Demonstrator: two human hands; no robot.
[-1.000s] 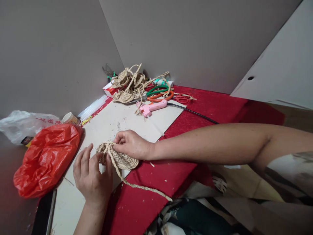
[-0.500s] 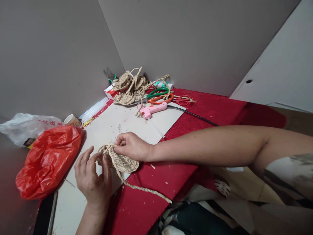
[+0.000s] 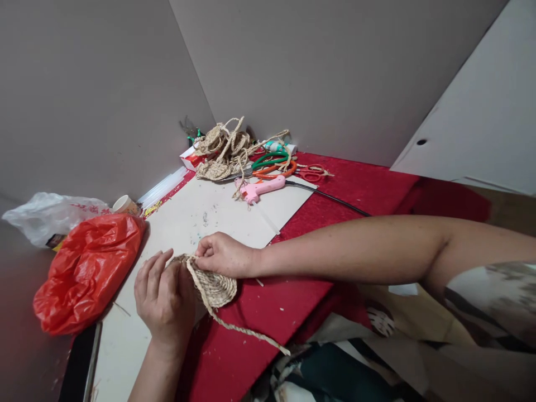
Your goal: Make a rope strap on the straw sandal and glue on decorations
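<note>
A small coiled piece of braided straw rope (image 3: 218,286) hangs between my hands over the near edge of the white board. My right hand (image 3: 224,254) pinches its upper rim with closed fingertips. At its left side, my left hand (image 3: 165,293) grips it between thumb and index finger, whose tips are partly hidden; the other fingers stay loosely bent. A loose tail of the straw braid (image 3: 247,330) crosses the front of the piece and trails down to the right over the red cloth.
A pink glue gun (image 3: 263,188) with a black cord lies on the white board (image 3: 176,206). Behind it are orange-and-green-handled scissors (image 3: 274,167), small red scissors (image 3: 312,173) and a straw rope heap (image 3: 226,145). A red plastic bag (image 3: 90,268) and paper cup (image 3: 125,205) stand left.
My left hand has turned and closed in on the straw piece, its thumb now hidden. The piece has tilted, showing more of its coiled side. My right hand keeps its pinch.
</note>
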